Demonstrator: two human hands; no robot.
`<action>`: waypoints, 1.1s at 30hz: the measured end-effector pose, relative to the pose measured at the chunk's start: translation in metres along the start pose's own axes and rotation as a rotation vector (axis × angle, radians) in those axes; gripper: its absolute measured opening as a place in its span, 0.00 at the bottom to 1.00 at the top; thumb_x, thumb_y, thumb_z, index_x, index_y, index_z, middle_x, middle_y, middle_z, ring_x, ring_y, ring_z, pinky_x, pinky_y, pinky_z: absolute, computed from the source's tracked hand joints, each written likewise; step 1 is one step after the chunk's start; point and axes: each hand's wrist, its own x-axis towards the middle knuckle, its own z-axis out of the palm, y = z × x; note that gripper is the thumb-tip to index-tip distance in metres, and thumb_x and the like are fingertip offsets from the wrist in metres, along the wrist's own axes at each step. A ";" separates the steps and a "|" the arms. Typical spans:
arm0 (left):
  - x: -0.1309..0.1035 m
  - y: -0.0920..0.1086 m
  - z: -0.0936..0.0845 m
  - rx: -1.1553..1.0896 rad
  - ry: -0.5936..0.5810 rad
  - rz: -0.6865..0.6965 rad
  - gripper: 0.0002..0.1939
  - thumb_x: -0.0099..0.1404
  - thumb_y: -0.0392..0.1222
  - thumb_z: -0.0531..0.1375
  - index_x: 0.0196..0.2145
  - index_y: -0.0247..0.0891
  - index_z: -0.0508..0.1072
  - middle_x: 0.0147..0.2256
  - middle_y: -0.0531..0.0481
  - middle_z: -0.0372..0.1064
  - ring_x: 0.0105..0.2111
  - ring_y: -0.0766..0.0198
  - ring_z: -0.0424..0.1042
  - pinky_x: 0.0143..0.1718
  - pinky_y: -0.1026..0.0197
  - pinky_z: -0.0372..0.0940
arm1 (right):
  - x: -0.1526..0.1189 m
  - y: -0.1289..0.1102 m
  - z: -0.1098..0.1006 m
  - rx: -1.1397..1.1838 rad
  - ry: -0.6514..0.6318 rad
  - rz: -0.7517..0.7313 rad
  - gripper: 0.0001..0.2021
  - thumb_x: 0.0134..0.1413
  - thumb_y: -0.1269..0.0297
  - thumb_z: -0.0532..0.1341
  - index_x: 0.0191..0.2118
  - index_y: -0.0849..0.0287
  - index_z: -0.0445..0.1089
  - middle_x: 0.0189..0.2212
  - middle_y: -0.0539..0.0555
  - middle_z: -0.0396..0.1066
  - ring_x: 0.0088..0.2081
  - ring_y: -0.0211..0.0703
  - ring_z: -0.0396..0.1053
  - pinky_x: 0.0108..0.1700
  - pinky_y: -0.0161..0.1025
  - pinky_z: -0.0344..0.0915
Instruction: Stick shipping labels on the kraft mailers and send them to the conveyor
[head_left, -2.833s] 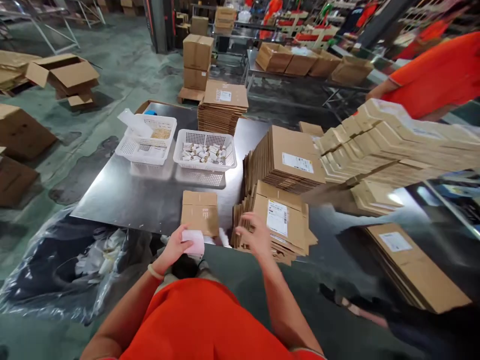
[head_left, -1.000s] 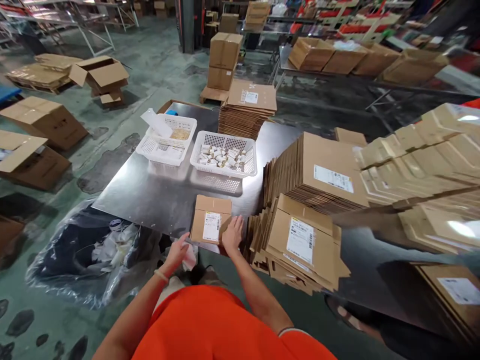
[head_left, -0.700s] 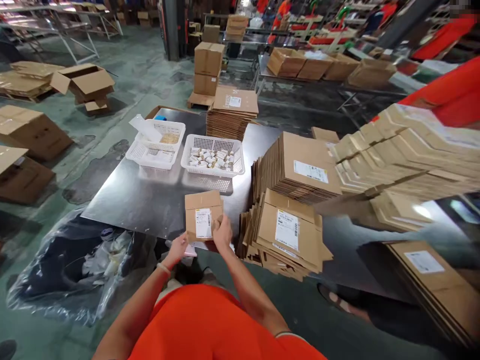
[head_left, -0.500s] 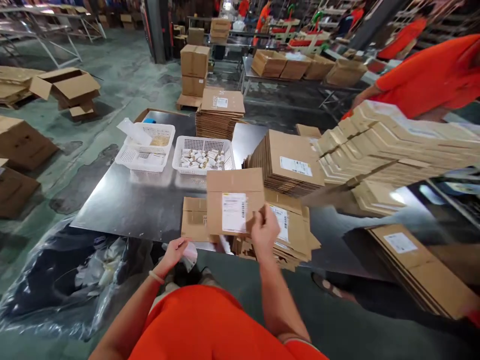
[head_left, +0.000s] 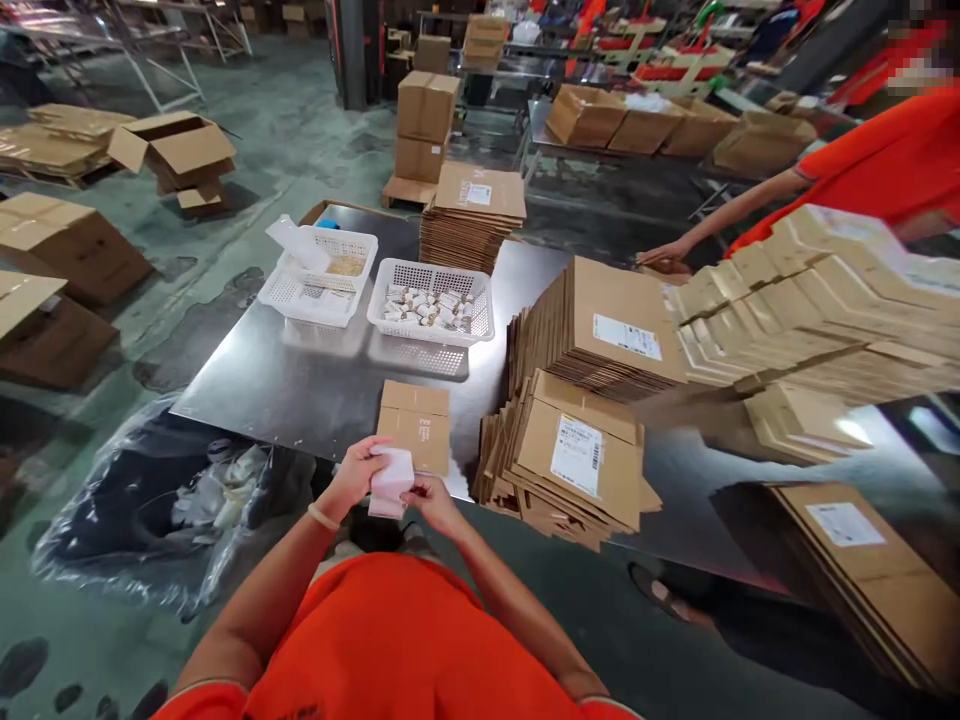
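Note:
My left hand (head_left: 358, 474) pinches a whitish, pink-tinged paper sheet (head_left: 391, 482) near the table's front edge. The fingers of my right hand (head_left: 433, 502) are closed on the sheet's lower right side. Just beyond the paper, a flat cardboard carton (head_left: 427, 425) with white print lies on the metal table, its near left part hidden by the sheet and my left hand. To the right of my hands leans a fanned stack of flattened cartons (head_left: 536, 405), the top one bearing a white label (head_left: 576, 455).
White baskets stand farther back; one basket (head_left: 375, 318) holds several small white rolls. Taller stacks of flat cartons (head_left: 630, 290) are at the right. A plastic-lined bin (head_left: 142, 480) sits left, below the metal table (head_left: 262, 385). A co-worker's arm (head_left: 735, 215) reaches in from the right.
My right hand has let go of a labelled carton and moved left and down to the paper. My left hand has raised the sheet slightly. The camera view has shifted a little.

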 end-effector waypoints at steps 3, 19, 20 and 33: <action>0.005 -0.002 -0.003 -0.053 0.134 -0.025 0.37 0.56 0.59 0.71 0.56 0.35 0.73 0.31 0.49 0.75 0.29 0.61 0.75 0.35 0.59 0.70 | 0.008 0.013 0.005 0.095 0.080 0.045 0.11 0.46 0.53 0.66 0.28 0.55 0.69 0.19 0.45 0.65 0.23 0.40 0.63 0.29 0.37 0.63; 0.015 -0.052 0.002 0.193 0.020 -0.072 0.25 0.38 0.38 0.78 0.37 0.34 0.83 0.32 0.47 0.82 0.36 0.53 0.79 0.42 0.55 0.70 | 0.003 0.034 -0.008 -0.180 0.267 0.007 0.10 0.55 0.56 0.62 0.28 0.53 0.77 0.28 0.53 0.77 0.32 0.47 0.72 0.40 0.43 0.68; 0.017 -0.058 0.001 0.192 0.014 -0.098 0.24 0.37 0.38 0.78 0.35 0.34 0.83 0.30 0.48 0.81 0.35 0.53 0.79 0.43 0.55 0.70 | 0.004 0.037 -0.010 -0.234 0.284 -0.024 0.10 0.57 0.58 0.61 0.28 0.53 0.76 0.30 0.53 0.77 0.34 0.47 0.72 0.41 0.42 0.67; 0.014 -0.143 -0.003 0.131 -0.055 -0.348 0.26 0.34 0.54 0.80 0.28 0.35 0.81 0.30 0.42 0.81 0.32 0.52 0.78 0.43 0.49 0.73 | 0.152 0.078 -0.049 -0.565 0.459 0.118 0.06 0.49 0.69 0.61 0.23 0.55 0.69 0.36 0.55 0.68 0.45 0.51 0.64 0.52 0.46 0.64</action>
